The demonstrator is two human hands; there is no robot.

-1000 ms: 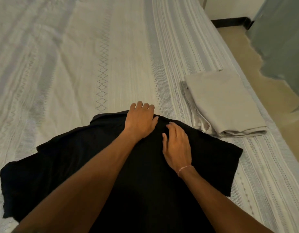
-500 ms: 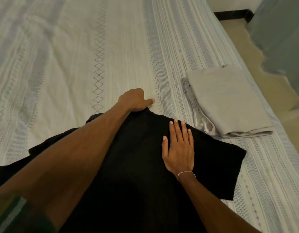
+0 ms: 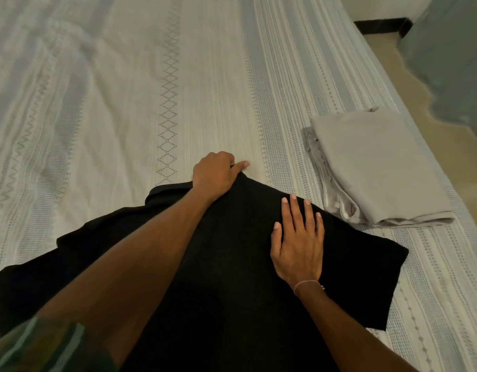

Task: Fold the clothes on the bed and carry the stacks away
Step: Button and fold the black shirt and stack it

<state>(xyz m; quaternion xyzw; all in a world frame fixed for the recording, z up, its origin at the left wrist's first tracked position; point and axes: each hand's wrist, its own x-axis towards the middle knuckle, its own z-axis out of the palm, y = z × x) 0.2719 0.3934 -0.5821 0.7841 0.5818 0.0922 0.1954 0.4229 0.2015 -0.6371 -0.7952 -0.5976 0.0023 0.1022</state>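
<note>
Flat, mostly: black garment (image 3: 232, 277) spread out

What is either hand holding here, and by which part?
The left hand grips the black garment at its far top edge, fingers curled round the fabric. The right hand holds nothing; it rests flat on the garment.

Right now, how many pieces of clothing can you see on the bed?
2 for sure: a black garment spread under both hands, and a folded grey piece at the bed's right edge. More layers may lie beneath it.
</note>
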